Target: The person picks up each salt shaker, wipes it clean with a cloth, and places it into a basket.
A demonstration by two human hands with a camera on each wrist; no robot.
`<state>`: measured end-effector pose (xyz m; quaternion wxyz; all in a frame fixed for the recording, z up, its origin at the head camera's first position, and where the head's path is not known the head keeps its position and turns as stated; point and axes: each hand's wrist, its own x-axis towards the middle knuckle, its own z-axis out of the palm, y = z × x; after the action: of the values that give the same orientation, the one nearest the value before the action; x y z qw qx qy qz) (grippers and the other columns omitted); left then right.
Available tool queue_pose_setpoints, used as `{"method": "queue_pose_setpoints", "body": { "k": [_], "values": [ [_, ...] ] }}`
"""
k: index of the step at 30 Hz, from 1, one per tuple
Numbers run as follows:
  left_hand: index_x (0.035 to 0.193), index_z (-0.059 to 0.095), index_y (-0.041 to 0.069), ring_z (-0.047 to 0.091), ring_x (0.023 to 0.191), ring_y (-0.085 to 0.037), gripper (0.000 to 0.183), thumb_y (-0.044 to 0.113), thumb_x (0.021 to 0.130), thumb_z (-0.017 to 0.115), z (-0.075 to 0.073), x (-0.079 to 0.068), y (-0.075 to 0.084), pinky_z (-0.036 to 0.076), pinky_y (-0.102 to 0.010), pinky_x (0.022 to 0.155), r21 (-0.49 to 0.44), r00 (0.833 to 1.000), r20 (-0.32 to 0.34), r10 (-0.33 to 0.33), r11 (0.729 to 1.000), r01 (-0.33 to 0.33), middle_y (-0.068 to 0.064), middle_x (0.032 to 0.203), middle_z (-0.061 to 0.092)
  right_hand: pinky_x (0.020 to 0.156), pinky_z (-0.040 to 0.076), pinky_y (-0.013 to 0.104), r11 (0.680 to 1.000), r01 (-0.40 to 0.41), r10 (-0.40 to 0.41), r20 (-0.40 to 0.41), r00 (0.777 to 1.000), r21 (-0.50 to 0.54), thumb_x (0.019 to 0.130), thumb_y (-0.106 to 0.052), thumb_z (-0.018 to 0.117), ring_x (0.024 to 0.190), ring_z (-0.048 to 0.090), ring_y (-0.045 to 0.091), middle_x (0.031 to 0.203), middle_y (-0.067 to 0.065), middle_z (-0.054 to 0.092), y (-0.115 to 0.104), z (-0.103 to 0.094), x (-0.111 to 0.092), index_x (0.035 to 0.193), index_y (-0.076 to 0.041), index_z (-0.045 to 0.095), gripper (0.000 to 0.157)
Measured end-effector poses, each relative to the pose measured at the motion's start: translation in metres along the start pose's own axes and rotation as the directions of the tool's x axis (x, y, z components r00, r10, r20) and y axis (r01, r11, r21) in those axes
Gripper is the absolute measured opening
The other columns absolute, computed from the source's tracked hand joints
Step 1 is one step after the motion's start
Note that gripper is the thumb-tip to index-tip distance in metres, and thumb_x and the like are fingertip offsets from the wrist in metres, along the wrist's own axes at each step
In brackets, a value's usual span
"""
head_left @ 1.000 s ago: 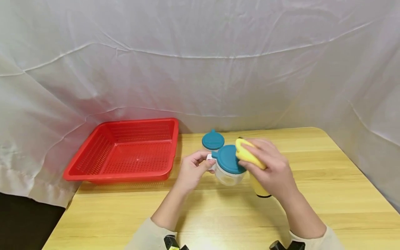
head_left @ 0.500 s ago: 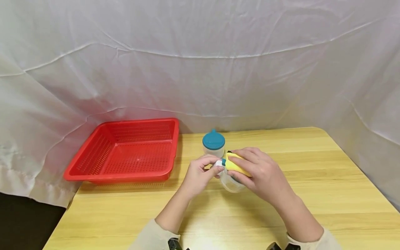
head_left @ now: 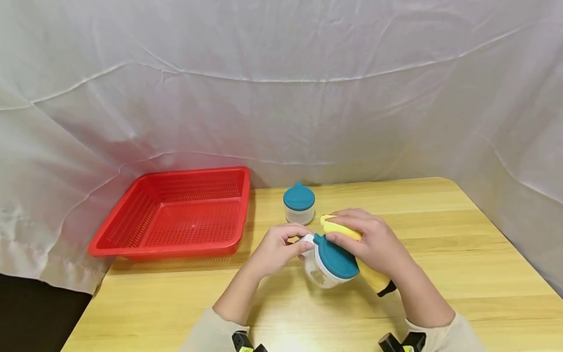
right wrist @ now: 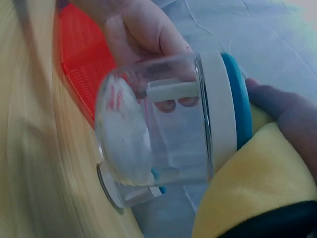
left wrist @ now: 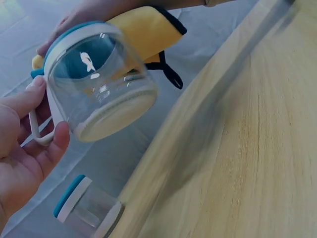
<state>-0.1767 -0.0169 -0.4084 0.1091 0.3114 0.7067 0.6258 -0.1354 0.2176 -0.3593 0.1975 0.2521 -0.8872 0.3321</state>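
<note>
A clear jar [head_left: 320, 274] with a white collar and a blue lid [head_left: 337, 259] is held tilted above the table. My left hand [head_left: 278, 249] pinches its white handle [left wrist: 37, 124] between thumb and fingers. In my right hand [head_left: 369, 239] is a yellow cloth [head_left: 374, 276] with black edging, its fingers pressing the cloth at the lid's right side. The cloth's loose end hangs down beside the jar, as the left wrist view also shows. Through the clear wall in the right wrist view, the jar's whitish bottom [right wrist: 124, 134] is visible.
A second, smaller-looking jar [head_left: 299, 215] with a blue lid stands upright behind the hands. To the left sits a red perforated basket [head_left: 169, 249]. Grey-white fabric [head_left: 281, 107] hangs behind the wooden table [head_left: 462, 274].
The jar has come nearer to me and tilted, its lid facing right more. The right hand with the cloth has moved over the lid, then to its right side.
</note>
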Motion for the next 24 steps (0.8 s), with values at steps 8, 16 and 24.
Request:
{"method": "queue_pose_setpoints", "body": {
  "k": [8,16,24],
  "values": [
    [0.107,0.069,-0.004,0.063,0.072,-0.013,0.017,0.004,0.093,0.066,-0.007,0.001,-0.005,0.060,-0.028,0.065,-0.100,0.999,0.039,-0.013,0.995,0.017,-0.009,0.092,0.069,0.091,0.053,0.025,0.955,-0.213,0.201,0.077,0.976,0.204,0.090,-0.028,0.073,0.111,0.063,0.011,0.117,-0.008,0.070,-0.003,-0.006,0.001,0.115,-0.027,0.073,0.025],
    [0.109,0.060,-0.016,0.060,0.068,-0.009,0.029,0.008,0.094,0.065,-0.014,0.002,-0.014,0.055,-0.021,0.061,-0.299,0.999,-0.044,0.032,0.953,-0.044,0.004,0.086,0.068,0.077,0.057,0.021,0.858,-0.294,0.361,-0.088,0.928,0.421,0.094,-0.018,0.068,0.097,0.066,0.007,0.114,-0.001,0.071,-0.005,0.004,0.003,0.118,-0.011,0.072,0.025],
    [0.108,0.065,-0.008,0.061,0.072,-0.010,0.019,0.004,0.094,0.064,-0.011,0.005,-0.008,0.057,-0.021,0.061,-0.392,0.966,-0.256,-0.023,0.917,-0.082,0.001,0.085,0.068,0.082,0.055,0.016,0.864,-0.104,0.359,-0.458,0.813,0.492,0.089,-0.001,0.069,0.105,0.065,0.009,0.118,-0.001,0.070,-0.010,0.033,-0.001,0.119,-0.001,0.070,0.030]
  ]
}}
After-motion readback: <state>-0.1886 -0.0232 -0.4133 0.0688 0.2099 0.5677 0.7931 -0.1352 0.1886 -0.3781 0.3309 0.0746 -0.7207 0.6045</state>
